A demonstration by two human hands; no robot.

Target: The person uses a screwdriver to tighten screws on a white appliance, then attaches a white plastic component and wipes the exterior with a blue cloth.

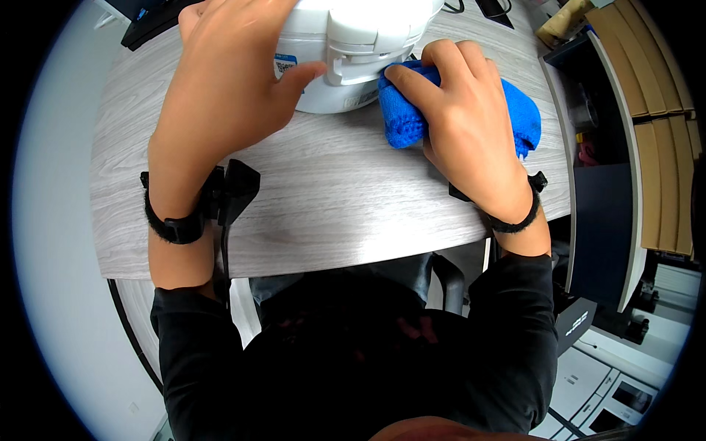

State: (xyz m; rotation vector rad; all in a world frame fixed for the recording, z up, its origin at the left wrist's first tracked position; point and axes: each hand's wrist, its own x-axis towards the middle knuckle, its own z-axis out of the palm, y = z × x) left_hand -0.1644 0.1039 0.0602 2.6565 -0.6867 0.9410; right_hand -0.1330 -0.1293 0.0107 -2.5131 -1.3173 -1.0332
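Note:
A rounded white appliance (323,99) stands at the far middle of the table, with a latch-like piece (364,44) on its front; the picture's upper edge cuts it off. My left hand (232,77) lies against its left side, thumb stretched out across the front near a small blue-and-white label. The other fingertips on that hand are out of the picture. At the appliance's right, my right hand (467,110) grips a bunched blue cloth (403,121), fingers curled over it. One end of the cloth sticks out to the right of the hand, and its left end lies close to the appliance.
The wood-grain table (316,198) has its near edge just before my body. Right of it stands a dark open shelf unit (603,213) with stacked cardboard boxes (662,176) beyond. A black device (158,26) sits at the far left. Black straps with small attachments circle both wrists.

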